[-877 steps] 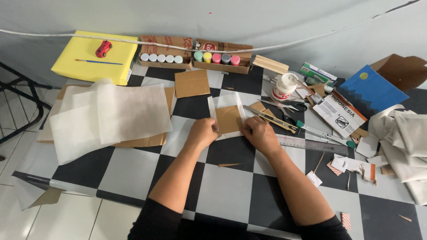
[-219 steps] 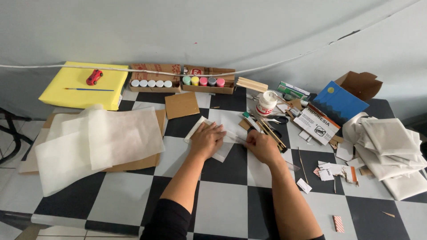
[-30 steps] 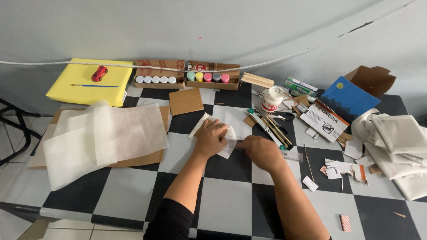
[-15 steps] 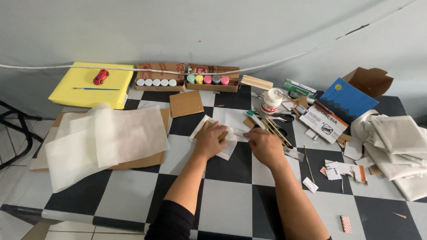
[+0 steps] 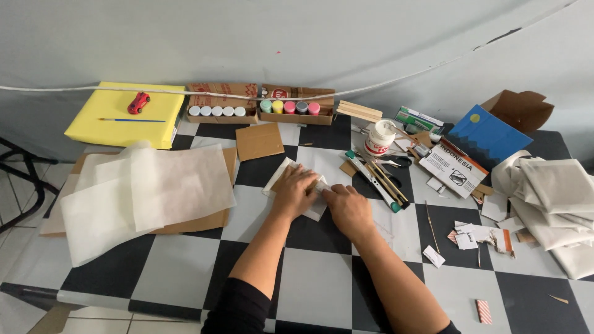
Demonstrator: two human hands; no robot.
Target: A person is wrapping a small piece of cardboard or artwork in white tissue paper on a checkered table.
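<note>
My left hand (image 5: pixel 294 192) lies flat on a small cardboard piece wrapped in white paper (image 5: pixel 279 176) in the middle of the checkered table (image 5: pixel 322 278). My right hand (image 5: pixel 348 207) rests just to its right, fingertips pressing the paper's right edge where it meets the left hand. Most of the wrapped piece is hidden under both hands. Markers and pencils (image 5: pixel 375 176) lie right of the hands.
Large white tissue sheets (image 5: pixel 142 188) lie on brown cardboard at left. A cardboard square (image 5: pixel 259 141), paint pots in boxes (image 5: pixel 260 108), a yellow pad with a red toy car (image 5: pixel 138 102), a glue jar (image 5: pixel 377 136), a blue box (image 5: pixel 489 133), folded white paper (image 5: pixel 554 198) and scraps (image 5: pixel 476 235) surround the work spot.
My right hand has slid left along the table and now meets my left hand on the paper's edge. The left hand has stayed on the wrapped piece.
</note>
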